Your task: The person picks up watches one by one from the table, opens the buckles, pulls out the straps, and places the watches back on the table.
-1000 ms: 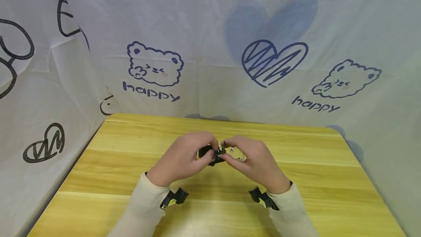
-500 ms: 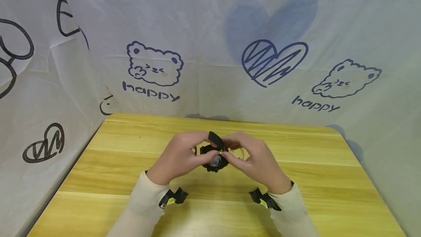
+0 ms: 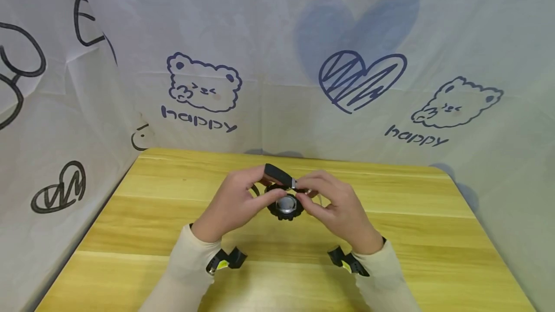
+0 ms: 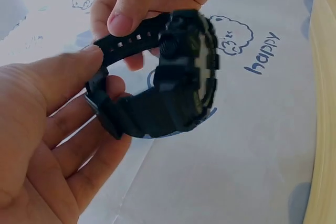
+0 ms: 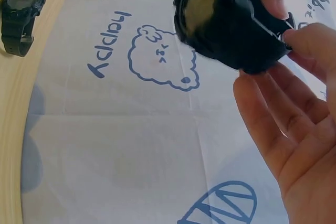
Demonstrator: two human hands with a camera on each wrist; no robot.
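Observation:
A black wristwatch (image 3: 286, 212) hangs between both hands above the table, its strap bent into a loop. My left hand (image 3: 234, 201) pinches one part of the strap, thumb against it in the left wrist view. With thumb and fingers, my right hand (image 3: 331, 201) holds the strap near a small silvery buckle piece (image 3: 293, 183). Holes show along the perforated strap end (image 4: 131, 43). The watch face (image 5: 202, 3) points toward the table in the right wrist view, while a round silvery disc shows inside the loop from above. Whether the strap is fastened cannot be made out.
A second black watch (image 5: 22, 17) lies on the wooden table (image 3: 282, 273). Behind the right hand, a pale ring-like thing (image 3: 321, 200) shows partly. White printed cloth (image 3: 286, 110) stands along the table's back and left side. Black camera mounts sit on both wrists.
The watch has turned in the hands, so its round silvery disc now shows. The strap has swung up and to the left, and the thumbs have moved apart.

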